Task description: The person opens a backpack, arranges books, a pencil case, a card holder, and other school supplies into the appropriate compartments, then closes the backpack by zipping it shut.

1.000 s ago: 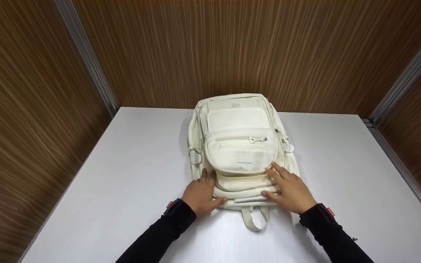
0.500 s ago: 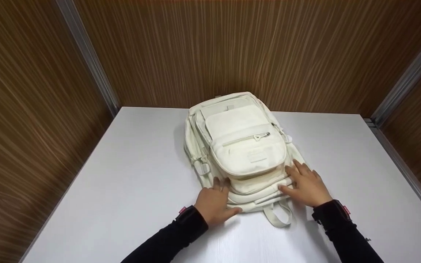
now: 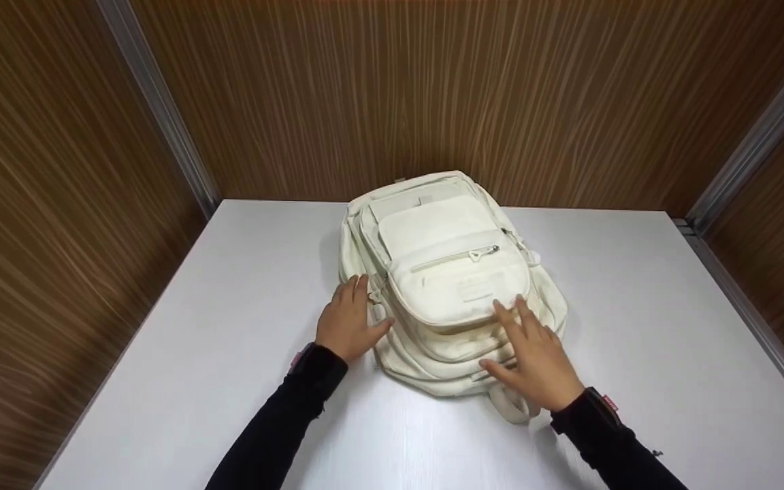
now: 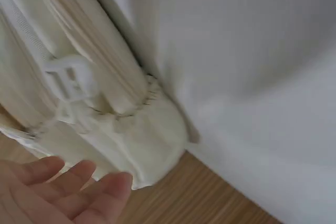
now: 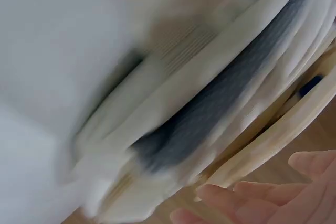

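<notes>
L hand [image 3: 346, 320] shifted up backpack [image 3: 446, 272].

White table [image 3: 229, 354], cream backpack [image 3: 446, 272] lying flat

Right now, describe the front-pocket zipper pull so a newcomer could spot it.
On the white table lies a cream backpack, a hand on either side. Its raised front pocket has one slanted zipper line; the pull sits at that line's right end, the only metallic glint there.
</notes>
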Demonstrator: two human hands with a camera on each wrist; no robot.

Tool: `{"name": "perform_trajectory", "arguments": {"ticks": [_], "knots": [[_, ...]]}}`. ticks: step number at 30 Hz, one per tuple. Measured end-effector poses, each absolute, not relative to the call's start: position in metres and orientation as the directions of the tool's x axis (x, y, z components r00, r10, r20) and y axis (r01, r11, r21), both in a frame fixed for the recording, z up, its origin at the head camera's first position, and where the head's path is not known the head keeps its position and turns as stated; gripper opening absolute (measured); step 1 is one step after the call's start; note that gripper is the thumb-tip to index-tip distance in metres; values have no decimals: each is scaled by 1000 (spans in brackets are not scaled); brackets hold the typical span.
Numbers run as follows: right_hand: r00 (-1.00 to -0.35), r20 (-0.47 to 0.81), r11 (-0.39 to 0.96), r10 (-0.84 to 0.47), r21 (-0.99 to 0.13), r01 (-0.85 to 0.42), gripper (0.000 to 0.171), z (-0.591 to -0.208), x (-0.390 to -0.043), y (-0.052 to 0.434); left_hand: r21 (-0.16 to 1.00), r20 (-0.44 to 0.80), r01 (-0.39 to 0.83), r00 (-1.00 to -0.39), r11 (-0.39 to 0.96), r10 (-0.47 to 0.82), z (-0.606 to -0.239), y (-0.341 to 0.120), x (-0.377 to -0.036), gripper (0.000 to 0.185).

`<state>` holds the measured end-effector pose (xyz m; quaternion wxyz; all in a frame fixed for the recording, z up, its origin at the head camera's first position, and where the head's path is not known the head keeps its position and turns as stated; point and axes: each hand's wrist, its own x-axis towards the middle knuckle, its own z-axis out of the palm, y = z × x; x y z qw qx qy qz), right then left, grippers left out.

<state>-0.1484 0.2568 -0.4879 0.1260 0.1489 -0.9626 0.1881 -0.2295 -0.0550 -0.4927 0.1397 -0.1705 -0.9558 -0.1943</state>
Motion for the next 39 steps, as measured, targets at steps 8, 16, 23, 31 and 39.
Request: {"name": "perform_trajectory", "arguments": {"ticks": [8, 16, 23, 31, 39], "knots": [[-899, 296, 874, -324, -271, -404, 92, -493, -142, 216, 314, 104, 262, -965, 912, 242, -506, -57, -259, 112], [-909, 301, 903, -287, -232, -362, 88, -497, -144, 212, 275, 65, 217, -976, 937, 207, -517, -59, -262, 111], [-897, 322, 899, -302, -218, -381, 86, -499, -146, 221, 243, 75, 218, -976, 945, 206, -519, -60, -251, 108], [-899, 338, 910, -278, -208, -360, 80, -498, -150, 240, 178, 138, 291, -953, 940, 269, -521, -58, -231, 102], [-940, 253, 930, -229, -227, -288, 77, -493, -154, 258, 62, 209, 380, -909, 923, 361, -521, -50, -205, 101]]}}
